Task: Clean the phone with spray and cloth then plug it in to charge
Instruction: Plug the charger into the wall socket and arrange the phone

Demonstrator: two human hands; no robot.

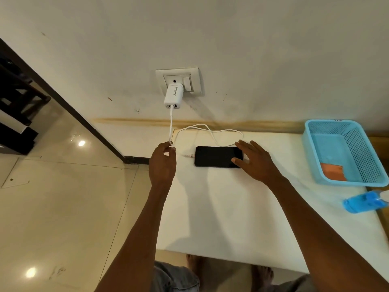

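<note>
At the bottom edge of the frame the person's bare feet (262,275) stand under the near edge of the white counter (210,207). Both forearms reach up the frame from there. The left hand (162,163), left of centre, has its grip narrow, fingers curled round the white cable (171,123) just below where it hangs from the charger (173,95) in the wall socket (179,81). The right hand (255,160) is spread wide, thumb resting on the right end of the phone (217,157).

The phone lies flat, screen dark, at the middle of the frame, the cable's plug at its left end, seemingly seated. It is likely a light, rigid slab with slick glass, best held by its long edges. The cable is limp, so hold it near the plug.

At right sits a blue basket (311,157) holding an orange cloth (333,171); below it lies a blue spray bottle (362,202).
</note>
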